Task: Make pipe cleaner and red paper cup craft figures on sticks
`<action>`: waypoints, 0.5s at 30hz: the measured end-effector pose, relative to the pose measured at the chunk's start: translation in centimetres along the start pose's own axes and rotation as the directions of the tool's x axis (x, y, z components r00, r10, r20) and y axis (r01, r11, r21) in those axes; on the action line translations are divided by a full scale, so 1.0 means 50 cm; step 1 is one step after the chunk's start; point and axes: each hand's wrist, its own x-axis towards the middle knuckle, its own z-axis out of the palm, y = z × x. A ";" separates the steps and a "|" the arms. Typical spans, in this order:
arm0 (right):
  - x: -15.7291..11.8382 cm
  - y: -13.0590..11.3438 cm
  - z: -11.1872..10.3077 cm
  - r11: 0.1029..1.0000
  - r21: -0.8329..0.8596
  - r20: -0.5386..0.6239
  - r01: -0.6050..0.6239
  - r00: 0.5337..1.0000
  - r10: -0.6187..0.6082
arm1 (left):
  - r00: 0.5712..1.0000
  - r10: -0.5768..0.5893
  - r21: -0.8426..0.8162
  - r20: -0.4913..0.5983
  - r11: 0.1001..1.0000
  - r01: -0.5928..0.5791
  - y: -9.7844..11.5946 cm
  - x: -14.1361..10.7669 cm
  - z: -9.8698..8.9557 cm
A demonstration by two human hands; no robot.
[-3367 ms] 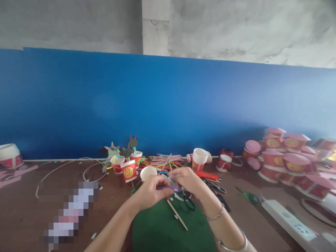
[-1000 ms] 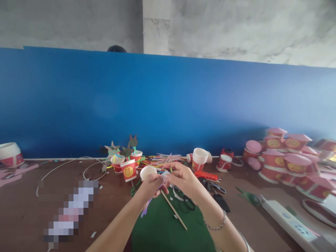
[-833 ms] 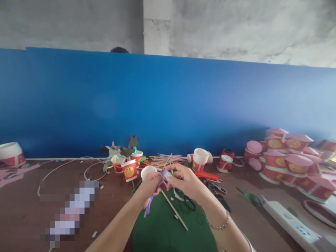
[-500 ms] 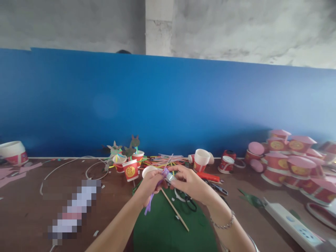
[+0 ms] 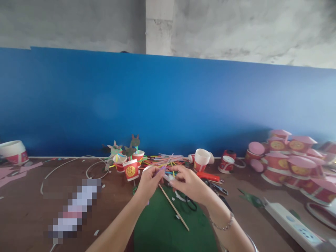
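My left hand (image 5: 150,182) pinches a purple strip (image 5: 161,170) above the far part of a green mat (image 5: 173,231). Close to its right, my right hand (image 5: 187,182) has its fingers round a small clear, shiny piece (image 5: 168,177), perhaps a tape roll; its details are blurred. The two hands nearly meet at the purple strip. Below them a thin wooden stick (image 5: 174,208) lies slantwise on the mat, with black-handled scissors (image 5: 191,203) to its right.
Behind my hands are colored sticks (image 5: 162,161), a red paper cup (image 5: 130,170) and a white-rimmed cup (image 5: 201,160). Stacked pink-topped cups (image 5: 301,166) and a power strip (image 5: 291,220) are at right. A red-handled tool (image 5: 208,176) lies beside my right hand. A blue partition (image 5: 168,105) stands behind.
My left hand has turned and shifted slightly left, so the purple strips that hung below it are now mostly hidden. The clear piece is tilted differently by my right fingers.
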 end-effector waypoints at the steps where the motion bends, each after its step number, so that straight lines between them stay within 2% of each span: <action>1: 0.001 0.003 0.000 1.000 -0.023 -0.013 0.001 1.000 -0.002 | 1.000 -0.001 -0.011 -0.001 1.000 0.001 0.003 -0.001 -0.001; 8: 0.010 0.027 0.005 0.992 -0.092 -0.046 0.090 0.994 -0.095 | 0.990 -0.064 -0.084 0.130 0.994 0.075 0.023 -0.002 -0.005; 15: 0.011 0.022 0.010 0.991 -0.117 -0.059 0.057 0.996 -0.064 | 0.984 -0.077 -0.158 0.161 0.982 0.103 0.028 -0.007 -0.004</action>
